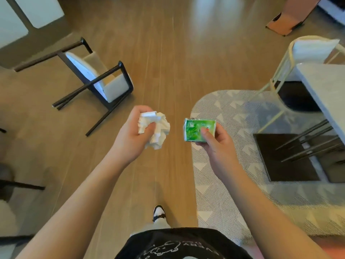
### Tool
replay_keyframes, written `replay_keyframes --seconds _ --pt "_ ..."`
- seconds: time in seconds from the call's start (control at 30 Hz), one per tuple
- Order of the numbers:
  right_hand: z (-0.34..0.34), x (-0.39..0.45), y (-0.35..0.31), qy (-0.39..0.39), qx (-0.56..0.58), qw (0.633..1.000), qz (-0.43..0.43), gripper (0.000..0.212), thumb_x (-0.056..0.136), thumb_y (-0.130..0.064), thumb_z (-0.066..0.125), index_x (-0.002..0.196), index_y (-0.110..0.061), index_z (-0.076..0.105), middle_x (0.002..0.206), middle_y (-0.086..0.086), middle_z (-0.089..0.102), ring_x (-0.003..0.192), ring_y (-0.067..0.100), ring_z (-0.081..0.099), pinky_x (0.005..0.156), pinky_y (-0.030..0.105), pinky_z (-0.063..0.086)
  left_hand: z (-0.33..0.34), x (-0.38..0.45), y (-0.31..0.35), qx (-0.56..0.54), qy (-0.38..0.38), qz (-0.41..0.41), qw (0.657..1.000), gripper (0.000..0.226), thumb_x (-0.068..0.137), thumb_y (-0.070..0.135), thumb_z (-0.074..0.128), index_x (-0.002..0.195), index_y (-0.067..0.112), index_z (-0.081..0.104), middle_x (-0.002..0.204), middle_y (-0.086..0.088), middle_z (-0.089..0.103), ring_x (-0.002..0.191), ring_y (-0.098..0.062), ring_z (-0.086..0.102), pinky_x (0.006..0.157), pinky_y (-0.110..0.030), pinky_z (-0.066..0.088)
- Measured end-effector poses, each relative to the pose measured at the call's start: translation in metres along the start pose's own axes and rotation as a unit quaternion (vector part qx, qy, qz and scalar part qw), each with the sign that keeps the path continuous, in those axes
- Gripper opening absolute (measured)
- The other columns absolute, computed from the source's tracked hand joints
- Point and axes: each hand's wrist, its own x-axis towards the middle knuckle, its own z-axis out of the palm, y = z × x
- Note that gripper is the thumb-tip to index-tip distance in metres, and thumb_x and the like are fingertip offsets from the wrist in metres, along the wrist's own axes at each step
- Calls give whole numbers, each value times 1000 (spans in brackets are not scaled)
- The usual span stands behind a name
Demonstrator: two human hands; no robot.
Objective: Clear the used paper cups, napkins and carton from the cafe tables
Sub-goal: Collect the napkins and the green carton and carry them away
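left hand fisted around crumpled napkins, white wad bulging out past the fingers, balled up probably so nothing drops in transit. right hand grips carton by its lower end, thumb across the front face. carton is green, small, a bit dented. both items held mid-air over wood floor, off the table at right. looks like a carry to the bin; no bin in view.
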Motion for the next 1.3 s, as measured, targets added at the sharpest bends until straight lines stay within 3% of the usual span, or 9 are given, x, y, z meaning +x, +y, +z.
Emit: replay_keyframes --seconds 0.37,0.6,0.73,0.9,1.3 --pt "11 196 -22 3 -2 1000 -8 13 98 -21 63 109 -22 70 108 0 76 99 16 73 76 23 56 11 204 -16 -22 -12 -2 1000 37 102 15 57 106 52 51 95 31 63 80 7 63 61 -10 49" --pt "-12 355 -42 -1 11 1000 -7 11 100 -19 63 109 -20 69 108 2 76 98 16 73 77 25 56 54 349 -18 -28 -5 -14 999 29 105 13 53 110 41 51 93 31 63 80 7 62 65 -11 50" --pt "-25 445 -73 -21 18 999 -26 16 92 -27 66 108 -23 71 108 2 76 100 18 73 78 26 56 65 426 -1 -17 4 11 1000 27 100 26 55 105 52 51 96 30 61 81 5 61 67 -13 50" --pt "-25 535 -95 -40 22 998 -33 20 86 -39 71 104 -32 73 107 -3 76 101 17 73 80 27 56 63 510 1 -10 18 9 1000 47 106 16 55 102 62 49 99 33 59 89 6 62 68 -13 50" --pt "51 761 -84 -65 -6 998 -20 21 87 -38 70 106 -29 74 109 -1 76 101 16 73 77 25 56 27 725 -79 -36 49 -14 998 31 106 13 55 112 44 50 98 30 62 85 6 62 66 -12 51"
